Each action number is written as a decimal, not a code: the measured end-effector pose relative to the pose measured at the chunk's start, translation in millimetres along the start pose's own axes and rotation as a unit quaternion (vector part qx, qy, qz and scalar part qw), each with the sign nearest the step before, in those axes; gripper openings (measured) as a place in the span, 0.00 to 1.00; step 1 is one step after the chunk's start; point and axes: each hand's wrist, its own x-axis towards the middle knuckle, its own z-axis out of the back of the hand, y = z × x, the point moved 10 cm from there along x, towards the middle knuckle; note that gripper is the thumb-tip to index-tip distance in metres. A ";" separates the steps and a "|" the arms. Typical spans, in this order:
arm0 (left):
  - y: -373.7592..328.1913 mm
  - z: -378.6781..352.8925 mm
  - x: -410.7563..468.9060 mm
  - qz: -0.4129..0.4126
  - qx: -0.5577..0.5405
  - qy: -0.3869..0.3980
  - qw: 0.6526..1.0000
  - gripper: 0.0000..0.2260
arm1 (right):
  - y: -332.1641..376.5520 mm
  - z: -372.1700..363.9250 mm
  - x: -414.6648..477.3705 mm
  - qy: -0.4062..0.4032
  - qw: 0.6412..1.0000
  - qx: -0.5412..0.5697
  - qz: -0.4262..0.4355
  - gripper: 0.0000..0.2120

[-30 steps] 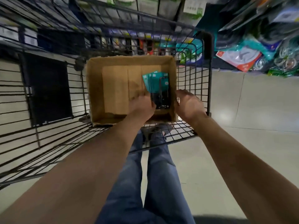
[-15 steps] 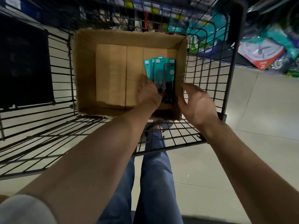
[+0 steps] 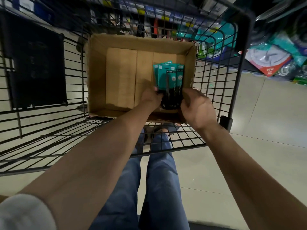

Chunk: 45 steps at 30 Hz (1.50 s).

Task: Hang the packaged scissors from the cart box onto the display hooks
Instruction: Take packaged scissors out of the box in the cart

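Item one, from my remote seat: a black wire cart (image 3: 239,52), its mesh walls filling most of the view over a pale tiled floor (image 3: 265,130). Item two: an open cardboard box (image 3: 98,77) standing inside the cart toward its right wall, the bottom mostly bare brown card. Item three: shelving and hanging stock (image 3: 272,63) beyond the cart's far and right sides, too blurred for me to sort, with teal and red packets among it. Item four: my operator's legs in blue jeans (image 3: 157,180), seen through and below the cart's near edge. Item five: a short fanned stack of packaged scissors (image 3: 169,75) in teal-and-black cards, leaning in the box's right-hand part near the right wall, dark lower ends toward me. Item six: left hand (image 3: 152,98), its grip clamped on the stack's lower left edge, fingertips curled behind the cards. Item seven: right hand (image 3: 196,105), fingers at the stack's lower right edge; I cannot tell whether this grip is pinched on the cards or only resting against them. Item eight: a white sleeve (image 3: 23,213) cuff at the lower left corner.
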 end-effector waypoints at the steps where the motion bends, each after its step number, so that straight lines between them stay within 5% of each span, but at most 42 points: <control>1: 2.9 5.7 -3.2 0.009 -0.007 -0.002 1.000 0.05 | 3.3 -1.1 0.1 0.000 1.000 0.004 0.000 0.18; 4: 11.2 26.8 -14.7 0.018 -0.039 -0.012 0.999 0.03 | 13.7 -6.5 5.3 -0.009 0.999 0.040 -0.010 0.18; 10: 37.2 79.4 -23.7 -0.001 -0.037 -0.033 0.999 0.20 | 17.6 -55.5 41.3 0.006 0.994 0.086 -0.067 0.20; 16: 55.5 117.4 -17.8 0.007 -0.059 -0.020 0.998 0.17 | -8.8 -107.3 72.4 0.033 0.983 0.049 -0.175 0.34; 24: 59.9 134.9 -0.3 -0.007 -0.077 -0.015 0.997 0.13 | -38.6 -126.0 80.6 -0.017 0.983 0.007 -0.180 0.30; 30: 65.1 134.0 -1.7 0.002 -0.101 0.009 0.995 0.11 | -35.9 -127.3 82.9 -0.024 0.973 0.031 -0.228 0.48; 39: 62.8 131.2 -27.1 -0.017 -0.097 0.082 0.992 0.11 | -37.9 -133.4 77.7 -0.011 0.959 0.142 -0.244 0.22; 45: 35.6 137.4 -62.5 -0.010 -0.100 0.123 0.987 0.18 | -26.8 -107.9 41.9 -0.015 0.932 0.250 -0.263 0.18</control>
